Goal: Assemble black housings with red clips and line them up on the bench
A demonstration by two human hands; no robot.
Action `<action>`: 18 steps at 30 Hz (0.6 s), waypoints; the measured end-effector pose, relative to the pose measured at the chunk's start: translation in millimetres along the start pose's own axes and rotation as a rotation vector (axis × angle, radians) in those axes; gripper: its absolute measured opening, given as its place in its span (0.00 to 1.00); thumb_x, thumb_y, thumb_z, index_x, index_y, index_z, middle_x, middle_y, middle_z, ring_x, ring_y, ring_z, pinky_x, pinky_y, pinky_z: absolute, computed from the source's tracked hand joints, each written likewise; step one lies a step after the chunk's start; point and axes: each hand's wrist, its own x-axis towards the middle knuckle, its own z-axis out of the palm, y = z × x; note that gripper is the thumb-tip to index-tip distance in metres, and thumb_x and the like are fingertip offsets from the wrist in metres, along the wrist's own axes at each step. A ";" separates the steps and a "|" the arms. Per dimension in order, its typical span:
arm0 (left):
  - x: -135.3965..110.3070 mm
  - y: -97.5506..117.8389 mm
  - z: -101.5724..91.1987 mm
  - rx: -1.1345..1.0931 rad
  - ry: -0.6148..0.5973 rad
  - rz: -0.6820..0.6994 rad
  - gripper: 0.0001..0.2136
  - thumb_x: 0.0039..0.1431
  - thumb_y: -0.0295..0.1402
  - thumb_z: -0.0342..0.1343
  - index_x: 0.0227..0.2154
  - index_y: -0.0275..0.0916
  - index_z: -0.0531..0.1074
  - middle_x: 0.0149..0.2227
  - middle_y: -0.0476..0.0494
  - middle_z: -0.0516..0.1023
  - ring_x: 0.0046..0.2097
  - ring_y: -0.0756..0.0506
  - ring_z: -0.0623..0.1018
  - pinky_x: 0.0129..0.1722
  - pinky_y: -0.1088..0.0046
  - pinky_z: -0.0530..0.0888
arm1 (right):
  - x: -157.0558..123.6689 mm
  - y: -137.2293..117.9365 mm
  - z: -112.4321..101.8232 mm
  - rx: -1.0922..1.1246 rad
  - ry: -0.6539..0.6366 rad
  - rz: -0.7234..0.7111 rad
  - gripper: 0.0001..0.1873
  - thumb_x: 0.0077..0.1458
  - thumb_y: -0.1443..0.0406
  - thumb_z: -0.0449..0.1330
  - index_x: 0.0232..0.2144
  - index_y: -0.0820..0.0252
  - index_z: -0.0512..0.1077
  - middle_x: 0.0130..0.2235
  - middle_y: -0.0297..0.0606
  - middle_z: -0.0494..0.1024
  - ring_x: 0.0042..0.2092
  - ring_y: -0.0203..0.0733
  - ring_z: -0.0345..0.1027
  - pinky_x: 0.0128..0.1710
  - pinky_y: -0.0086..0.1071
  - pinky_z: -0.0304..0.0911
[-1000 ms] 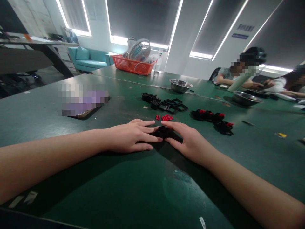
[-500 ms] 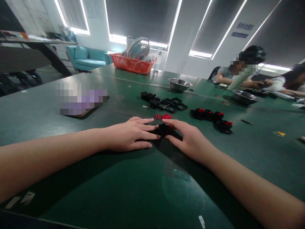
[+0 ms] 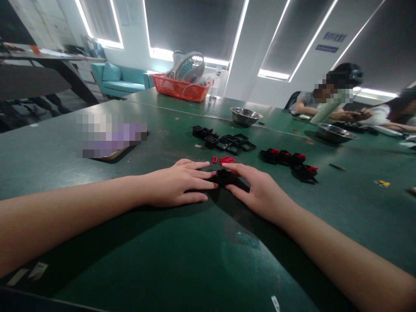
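My left hand (image 3: 177,184) lies flat on the green table (image 3: 169,251), fingers spread, its middle fingertips touching the left side of a small black plastic part (image 3: 223,177). From the right, my right hand (image 3: 261,188) holds that part between its thumb and fingers, so some of it is hidden. Just beyond it lie a U-shaped red plastic piece (image 3: 214,159) and a small bunch of red pieces (image 3: 228,160). Farther back is a group of black plastic parts and square frames (image 3: 240,138). Black parts with red inserts (image 3: 282,157) sit to the right.
A metal bowl (image 3: 246,117) stands behind the parts, another metal bowl (image 3: 334,133) farther right. An orange basket (image 3: 180,89) holds a fan (image 3: 190,67). A blurred purple object (image 3: 113,141) lies left. Yellow bits (image 3: 382,183) lie right. Other people (image 3: 305,104) sit across the table.
Both hands and the black part stay practically in place. Only a very slight shift of the whole view shows.
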 end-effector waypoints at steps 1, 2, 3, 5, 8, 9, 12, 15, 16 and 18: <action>-0.1 -0.1 -0.1 -0.001 0.000 0.002 0.19 0.69 0.40 0.46 0.59 0.45 0.66 0.65 0.42 0.61 0.69 0.35 0.53 0.64 0.49 0.54 | -0.1 0.3 0.3 -0.001 0.005 -0.005 0.23 0.57 0.67 0.58 0.55 0.65 0.68 0.54 0.48 0.76 0.54 0.50 0.71 0.55 0.46 0.67; -0.2 -0.2 -0.2 0.000 -0.001 0.006 0.19 0.69 0.40 0.46 0.59 0.45 0.67 0.66 0.42 0.61 0.69 0.34 0.53 0.64 0.48 0.54 | -0.2 0.6 0.7 -0.002 0.009 -0.009 0.24 0.56 0.67 0.58 0.55 0.66 0.69 0.54 0.49 0.76 0.54 0.50 0.71 0.55 0.46 0.67; -0.3 -0.3 -0.3 0.000 -0.003 0.011 0.19 0.69 0.40 0.46 0.59 0.44 0.67 0.66 0.41 0.61 0.69 0.34 0.53 0.64 0.48 0.54 | -0.3 0.8 1.0 -0.003 0.014 -0.013 0.24 0.56 0.68 0.58 0.55 0.66 0.69 0.54 0.49 0.76 0.54 0.50 0.71 0.55 0.45 0.67; -0.5 -0.5 -0.4 -0.002 0.001 0.017 0.19 0.69 0.40 0.46 0.59 0.43 0.67 0.65 0.41 0.61 0.69 0.33 0.52 0.64 0.48 0.53 | -0.3 0.8 1.7 -0.003 0.022 -0.019 0.24 0.56 0.68 0.59 0.55 0.66 0.69 0.54 0.48 0.77 0.54 0.49 0.71 0.55 0.45 0.67; -0.3 -0.8 -0.3 -0.010 0.014 0.010 0.19 0.68 0.40 0.47 0.58 0.42 0.67 0.65 0.42 0.62 0.69 0.34 0.53 0.64 0.49 0.52 | 0.1 0.4 2.0 -0.007 0.023 -0.022 0.24 0.56 0.68 0.59 0.55 0.66 0.69 0.53 0.48 0.77 0.54 0.49 0.72 0.55 0.44 0.67; -0.2 -0.9 -0.2 -0.013 0.013 0.004 0.19 0.68 0.40 0.47 0.58 0.42 0.67 0.65 0.42 0.62 0.69 0.35 0.53 0.65 0.50 0.51 | 0.2 0.3 1.9 -0.011 0.023 -0.024 0.23 0.56 0.68 0.59 0.55 0.66 0.69 0.53 0.48 0.77 0.53 0.49 0.72 0.55 0.43 0.67; 0.2 -1.0 0.1 -0.018 0.005 -0.016 0.20 0.68 0.40 0.48 0.59 0.41 0.66 0.66 0.41 0.61 0.69 0.36 0.53 0.65 0.51 0.51 | 0.7 0.1 1.5 -0.018 0.022 -0.026 0.23 0.56 0.68 0.59 0.54 0.66 0.70 0.53 0.48 0.78 0.53 0.48 0.72 0.55 0.43 0.67; 0.4 -0.7 0.3 -0.018 0.003 -0.032 0.20 0.68 0.40 0.48 0.59 0.40 0.65 0.66 0.42 0.61 0.69 0.37 0.53 0.65 0.54 0.51 | 0.8 0.3 0.8 -0.015 0.023 -0.027 0.22 0.56 0.68 0.59 0.54 0.65 0.70 0.53 0.47 0.78 0.53 0.48 0.72 0.55 0.43 0.67; 0.4 -0.5 0.3 -0.018 -0.001 -0.036 0.20 0.68 0.40 0.48 0.60 0.40 0.64 0.66 0.42 0.61 0.69 0.38 0.53 0.65 0.54 0.51 | 0.7 0.3 0.6 -0.012 0.025 -0.027 0.22 0.56 0.68 0.59 0.54 0.65 0.70 0.53 0.47 0.78 0.53 0.48 0.72 0.55 0.43 0.67; 0.2 0.0 0.2 -0.020 -0.009 -0.043 0.21 0.68 0.40 0.48 0.60 0.41 0.63 0.66 0.42 0.61 0.69 0.38 0.53 0.65 0.54 0.51 | 0.4 0.3 0.5 -0.004 0.022 -0.023 0.22 0.56 0.68 0.59 0.54 0.64 0.70 0.53 0.47 0.78 0.53 0.49 0.72 0.54 0.44 0.68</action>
